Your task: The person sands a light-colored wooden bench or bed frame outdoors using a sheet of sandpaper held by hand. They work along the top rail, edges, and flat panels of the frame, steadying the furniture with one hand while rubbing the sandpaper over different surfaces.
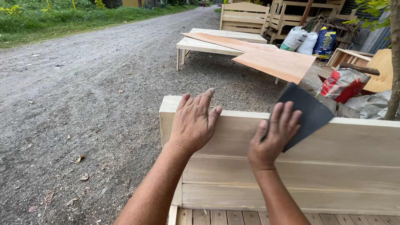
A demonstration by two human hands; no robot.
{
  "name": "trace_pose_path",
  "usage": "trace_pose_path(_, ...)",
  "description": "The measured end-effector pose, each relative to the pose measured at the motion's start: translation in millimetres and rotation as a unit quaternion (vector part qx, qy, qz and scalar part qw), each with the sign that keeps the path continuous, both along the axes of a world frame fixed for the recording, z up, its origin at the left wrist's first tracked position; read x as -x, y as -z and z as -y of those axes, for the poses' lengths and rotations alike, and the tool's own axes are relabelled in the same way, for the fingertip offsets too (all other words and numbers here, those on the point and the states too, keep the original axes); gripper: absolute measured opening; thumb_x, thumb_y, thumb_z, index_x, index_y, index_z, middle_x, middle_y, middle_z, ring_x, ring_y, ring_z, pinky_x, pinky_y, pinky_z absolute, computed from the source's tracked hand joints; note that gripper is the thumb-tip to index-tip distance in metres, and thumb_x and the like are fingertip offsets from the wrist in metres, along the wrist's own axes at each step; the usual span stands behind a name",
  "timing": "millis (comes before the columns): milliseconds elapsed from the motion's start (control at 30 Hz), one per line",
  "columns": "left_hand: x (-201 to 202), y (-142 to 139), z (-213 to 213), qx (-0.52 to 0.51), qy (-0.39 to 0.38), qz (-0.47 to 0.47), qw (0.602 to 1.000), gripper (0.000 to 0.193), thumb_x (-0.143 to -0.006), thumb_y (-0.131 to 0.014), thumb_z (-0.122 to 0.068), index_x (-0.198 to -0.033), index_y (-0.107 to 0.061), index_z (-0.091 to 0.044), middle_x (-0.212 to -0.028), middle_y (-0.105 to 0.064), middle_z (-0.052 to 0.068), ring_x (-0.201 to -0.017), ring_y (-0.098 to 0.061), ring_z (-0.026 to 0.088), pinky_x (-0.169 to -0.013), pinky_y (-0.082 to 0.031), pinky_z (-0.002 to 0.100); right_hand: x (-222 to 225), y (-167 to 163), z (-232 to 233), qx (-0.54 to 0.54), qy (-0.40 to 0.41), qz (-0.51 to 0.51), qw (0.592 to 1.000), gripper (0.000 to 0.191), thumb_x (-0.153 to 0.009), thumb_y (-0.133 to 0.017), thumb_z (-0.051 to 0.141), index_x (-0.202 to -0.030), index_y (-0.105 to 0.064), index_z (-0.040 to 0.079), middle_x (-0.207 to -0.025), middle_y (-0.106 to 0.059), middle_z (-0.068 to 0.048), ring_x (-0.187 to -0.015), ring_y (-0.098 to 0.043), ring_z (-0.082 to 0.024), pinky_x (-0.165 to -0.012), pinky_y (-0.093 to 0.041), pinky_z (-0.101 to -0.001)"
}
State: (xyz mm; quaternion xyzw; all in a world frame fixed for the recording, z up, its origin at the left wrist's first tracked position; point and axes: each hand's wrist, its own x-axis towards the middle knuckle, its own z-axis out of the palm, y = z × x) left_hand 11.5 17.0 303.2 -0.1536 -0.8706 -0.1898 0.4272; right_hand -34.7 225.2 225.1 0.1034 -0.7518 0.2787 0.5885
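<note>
Pale unpainted wood forms the upright plank headboard, the landmark here. A dark grey sheet of sandpaper lies against its top edge; thin and limp, it likely handles best pinned flat. The right hand presses it with spread fingers; the left hand rests open, flat, further left.

Outdoors in daylight: gravel road, grass verge, unfinished wooden bed frames, plywood sheets on a table, filled sacks.
</note>
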Motion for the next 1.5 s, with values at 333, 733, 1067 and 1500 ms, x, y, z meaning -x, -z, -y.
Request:
trace_pose_path(333, 4, -1, 40, -0.141, 0.037, 0.111, 0.983, 0.062, -0.106, -0.035, -0.05, -0.152, -0.042, -0.008, -0.151, -0.051, 0.019, -0.143, -0.045, 0.033, -0.12, -0.023, 0.048, -22, -25, 33, -0.185, -0.046, 0.042, 0.981, 0.049, -0.107, -0.052, 0.026, -0.156, -0.051, 0.018, -0.165, -0.044, -0.005, -0.157, -0.032, -0.032, -0.128, -0.016, -0.0533)
trace_pose_path(733, 12, 2, 61, -0.487, 0.273, 0.164, 0.813, 0.082, -0.1, -0.02, -0.066, -0.16, -0.031, -0.011, -0.168, -0.031, 0.01, -0.157, -0.025, 0.023, -0.126, -0.015, 0.039, -26, -28, 113, -0.165, -0.051, 0.052, 0.984, 0.055, -0.102, -0.055, 0.025, -0.156, -0.048, 0.014, -0.164, -0.042, -0.01, -0.154, -0.03, -0.034, -0.125, -0.012, -0.0557)
trace_pose_path(1067, 22, 7, 87, -0.572, 0.366, 0.17, 0.714, 0.094, -0.097, -0.02, -0.071, -0.162, -0.017, -0.004, -0.171, -0.019, 0.019, -0.16, -0.015, 0.025, -0.128, -0.01, 0.041, -41, -40, 97, -0.236, -0.103, 0.031, 0.966, 0.051, -0.099, -0.059, 0.015, -0.15, -0.055, 0.017, -0.158, -0.05, -0.002, -0.151, -0.039, -0.029, -0.126, -0.021, -0.0501)
trace_pose_path(1500, -10, 1, 108, -0.67, 0.448, 0.152, 0.571, 0.089, -0.099, -0.019, -0.071, -0.162, -0.014, -0.008, -0.17, -0.023, 0.024, -0.158, -0.024, 0.035, -0.127, -0.018, 0.046, -32, -47, 167, -0.332, -0.165, 0.009, 0.929, 0.056, -0.093, -0.061, 0.011, -0.149, -0.058, 0.019, -0.157, -0.052, -0.002, -0.15, -0.041, -0.026, -0.125, -0.023, -0.0481)
